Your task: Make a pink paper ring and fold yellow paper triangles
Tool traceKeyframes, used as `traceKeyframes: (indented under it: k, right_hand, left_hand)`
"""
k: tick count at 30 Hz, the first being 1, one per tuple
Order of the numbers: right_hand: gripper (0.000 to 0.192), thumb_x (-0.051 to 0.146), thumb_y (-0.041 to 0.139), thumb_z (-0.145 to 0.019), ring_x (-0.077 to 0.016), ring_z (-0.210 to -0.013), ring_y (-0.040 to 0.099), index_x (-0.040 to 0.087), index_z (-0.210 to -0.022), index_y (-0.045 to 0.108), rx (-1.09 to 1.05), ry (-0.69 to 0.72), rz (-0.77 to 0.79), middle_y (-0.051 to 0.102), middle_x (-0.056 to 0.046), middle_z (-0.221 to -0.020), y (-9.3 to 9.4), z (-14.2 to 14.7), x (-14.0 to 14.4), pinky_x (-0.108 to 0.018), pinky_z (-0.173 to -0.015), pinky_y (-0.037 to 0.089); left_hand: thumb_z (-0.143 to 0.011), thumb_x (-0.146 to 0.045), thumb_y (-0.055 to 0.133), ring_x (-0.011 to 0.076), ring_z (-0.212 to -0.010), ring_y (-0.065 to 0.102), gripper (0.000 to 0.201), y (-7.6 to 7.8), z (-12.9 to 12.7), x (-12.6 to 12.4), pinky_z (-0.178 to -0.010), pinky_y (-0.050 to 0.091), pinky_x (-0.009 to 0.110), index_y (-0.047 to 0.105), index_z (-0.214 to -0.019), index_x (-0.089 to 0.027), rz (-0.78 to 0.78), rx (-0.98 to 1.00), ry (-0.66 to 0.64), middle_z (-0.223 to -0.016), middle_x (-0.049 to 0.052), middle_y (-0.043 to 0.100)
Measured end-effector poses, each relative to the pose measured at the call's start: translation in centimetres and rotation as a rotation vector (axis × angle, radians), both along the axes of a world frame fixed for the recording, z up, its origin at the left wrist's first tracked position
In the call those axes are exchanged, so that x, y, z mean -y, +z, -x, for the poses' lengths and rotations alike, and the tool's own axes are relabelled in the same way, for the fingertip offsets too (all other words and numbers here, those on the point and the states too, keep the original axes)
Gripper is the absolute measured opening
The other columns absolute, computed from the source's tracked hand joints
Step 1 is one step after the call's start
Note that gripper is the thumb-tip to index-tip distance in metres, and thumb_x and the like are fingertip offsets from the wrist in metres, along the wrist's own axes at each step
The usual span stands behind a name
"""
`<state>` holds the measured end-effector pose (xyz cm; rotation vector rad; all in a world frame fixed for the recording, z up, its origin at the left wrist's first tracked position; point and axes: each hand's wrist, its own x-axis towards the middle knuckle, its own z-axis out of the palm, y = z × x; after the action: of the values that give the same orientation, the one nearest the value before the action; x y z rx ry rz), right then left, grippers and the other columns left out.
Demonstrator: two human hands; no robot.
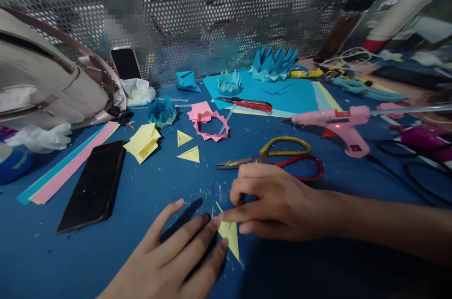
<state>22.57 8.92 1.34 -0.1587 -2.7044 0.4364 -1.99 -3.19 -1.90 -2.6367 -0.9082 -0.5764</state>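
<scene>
A small folded yellow paper piece (230,237) lies on the blue table in front of me, its lower end tapering to a point. My left hand (183,252) is spread flat, and some of its fingertips rest on the paper's left edge. From the right, my right hand (278,202) reaches in with its index finger stretched out, pressing the paper's upper edge beside the left fingertips. Its thumb is held apart and the other fingers are bent. Just beyond that hand lie scissors (238,163) with one yellow and one red handle. Two yellow paper triangles (189,154) are farther back.
Left of my hands are a black phone (93,186), paper strips (70,165) and yellow paper sheets (143,143). A pink paper ring (197,130), red utility knife (247,104) and blue folded-paper crown (273,66) lie behind. A pink glue gun (335,122), light lit, is at right.
</scene>
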Motion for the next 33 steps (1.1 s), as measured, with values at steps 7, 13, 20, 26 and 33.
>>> traceKeyframes:
  k: [7, 13, 20, 26, 33]
  right_hand:
    - [0.038, 0.03, 0.043, -0.104, -0.0185, -0.077, 0.044, 0.017, -0.08, 0.07, 0.09, -0.062, -0.023, 0.06, -0.004, -0.082, 0.8, -0.1, 0.5, -0.036, -0.076, 0.034]
    - [0.037, 0.023, 0.047, -0.101, -0.0162, -0.071, 0.041, 0.015, -0.068, 0.062, 0.112, -0.069, -0.017, 0.055, -0.002, -0.071, 1.2, -0.4, 0.1, -0.035, -0.07, 0.031]
    - [0.031, 0.031, 0.044, -0.105, -0.0152, -0.074, 0.048, 0.016, -0.094, 0.07, -0.048, -0.1, 0.013, 0.062, -0.003, -0.084, -0.1, -0.3, 0.0, -0.031, -0.068, 0.036]
    - [0.027, 0.039, 0.05, -0.102, -0.0186, -0.084, 0.054, 0.021, -0.112, 0.068, 0.03, -0.087, -0.08, 0.065, -0.003, -0.093, -0.9, -0.5, 0.6, -0.033, -0.077, 0.044]
    - [0.022, 0.029, 0.051, -0.103, -0.0153, -0.083, 0.056, 0.018, -0.096, 0.069, -0.043, -0.095, -0.327, 0.066, -0.003, -0.089, -1.3, 0.1, 1.0, -0.03, -0.082, 0.049]
  left_hand:
    - [-0.109, -0.027, 0.029, 0.0185, -0.115, 0.062, 0.042, 0.3, 0.0, 0.0, -0.123, 0.01, 0.052, 0.07, -0.119, -0.025, 0.025, 0.021, 0.016, -0.122, 0.001, 0.07]
    - [-0.11, -0.027, 0.027, 0.0182, -0.115, 0.061, 0.045, 0.4, -0.1, 0.0, -0.123, 0.009, 0.051, 0.07, -0.119, -0.025, 0.038, 0.033, 0.016, -0.122, 0.002, 0.07]
    - [-0.11, -0.032, 0.025, 0.019, -0.118, 0.058, 0.046, 0.2, -0.2, 0.0, -0.123, 0.009, 0.052, 0.069, -0.119, -0.025, 0.036, 0.037, 0.022, -0.122, 0.003, 0.07]
    - [-0.108, -0.033, 0.032, 0.0199, -0.123, 0.055, 0.039, 0.0, -0.3, -0.1, -0.123, 0.008, 0.051, 0.068, -0.121, -0.026, 0.045, 0.043, 0.044, -0.126, 0.004, 0.067]
    - [-0.108, -0.029, 0.032, 0.021, -0.123, 0.056, 0.038, 0.1, -0.2, -0.3, -0.122, 0.009, 0.052, 0.068, -0.12, -0.025, 0.059, 0.033, 0.024, -0.131, 0.006, 0.065]
